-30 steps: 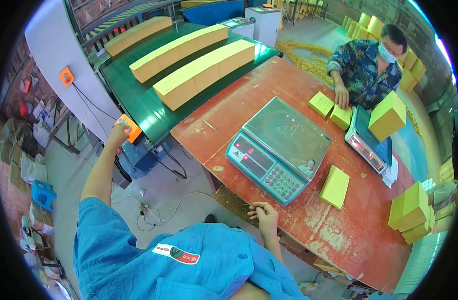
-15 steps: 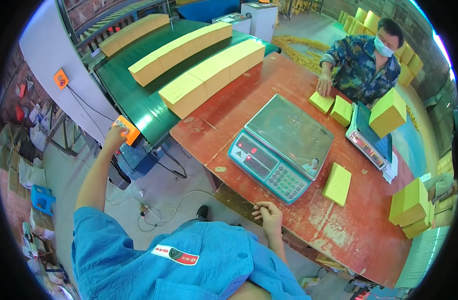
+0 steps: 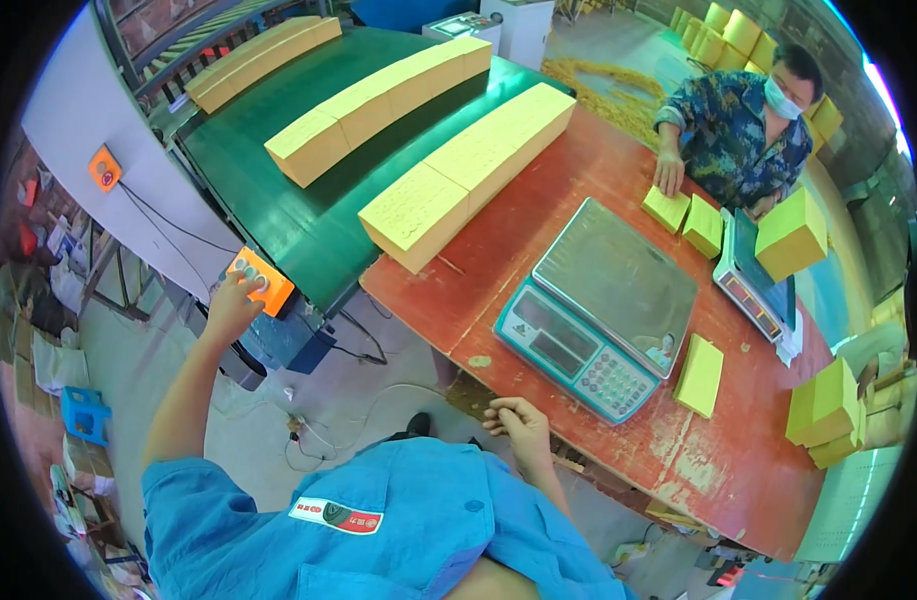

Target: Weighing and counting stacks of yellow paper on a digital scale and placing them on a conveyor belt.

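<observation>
My left hand (image 3: 235,305) reaches to an orange control box (image 3: 276,290) with round buttons, at the near corner of a green conveyor belt (image 3: 241,140). Its fingertips rest on the buttons and it holds nothing. My right hand (image 3: 524,422) hovers by the front edge of a worn red table (image 3: 539,225), fingers loosely curled, nothing visible in them. Beyond it sits a teal digital scale (image 3: 619,265) with a bare steel plate. A row of long yellow blocks (image 3: 469,170) lies along the border of belt and table. A flat yellow block (image 3: 700,375) rests right of the scale.
Two more rows of yellow blocks (image 3: 379,100) lie on the belt. Across the table, a person (image 3: 744,130) touches a small yellow block (image 3: 666,209), beside a second scale (image 3: 754,290) bearing a large block (image 3: 791,235). Yellow stacks (image 3: 824,405) stand far right. Cables (image 3: 354,435) trail over the floor.
The view has shifted slightly. The nearest block row has moved a little further over the table. Red digits on the teal scale's display no longer show. My left fingers stay on the control box.
</observation>
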Action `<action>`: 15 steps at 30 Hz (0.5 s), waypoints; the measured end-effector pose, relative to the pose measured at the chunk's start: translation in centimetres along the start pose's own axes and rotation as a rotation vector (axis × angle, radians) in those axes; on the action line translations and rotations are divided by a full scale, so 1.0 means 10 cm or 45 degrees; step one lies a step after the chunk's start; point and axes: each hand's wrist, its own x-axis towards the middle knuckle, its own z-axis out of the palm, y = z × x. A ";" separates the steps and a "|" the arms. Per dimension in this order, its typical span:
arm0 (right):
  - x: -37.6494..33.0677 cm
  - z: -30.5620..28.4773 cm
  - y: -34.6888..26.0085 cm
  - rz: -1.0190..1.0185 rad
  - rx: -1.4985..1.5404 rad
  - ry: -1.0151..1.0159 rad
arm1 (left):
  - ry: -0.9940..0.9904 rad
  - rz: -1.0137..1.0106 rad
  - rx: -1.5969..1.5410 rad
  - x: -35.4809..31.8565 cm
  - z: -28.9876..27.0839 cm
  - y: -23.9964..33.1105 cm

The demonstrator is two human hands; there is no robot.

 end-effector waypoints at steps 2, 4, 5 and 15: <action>0.11 0.20 0.02 0.022 -0.006 -0.008 | -0.029 0.004 -0.008 0.01 -0.05 0.03; 0.20 0.35 0.06 0.006 0.001 -0.099 | -0.035 0.039 -0.001 0.02 -0.08 0.01; 0.22 0.42 0.06 0.006 -0.007 -0.115 | -0.045 0.047 0.001 0.02 -0.09 0.00; 0.43 0.72 0.35 0.131 0.069 -0.079 | -0.251 0.208 0.232 0.56 -0.63 0.44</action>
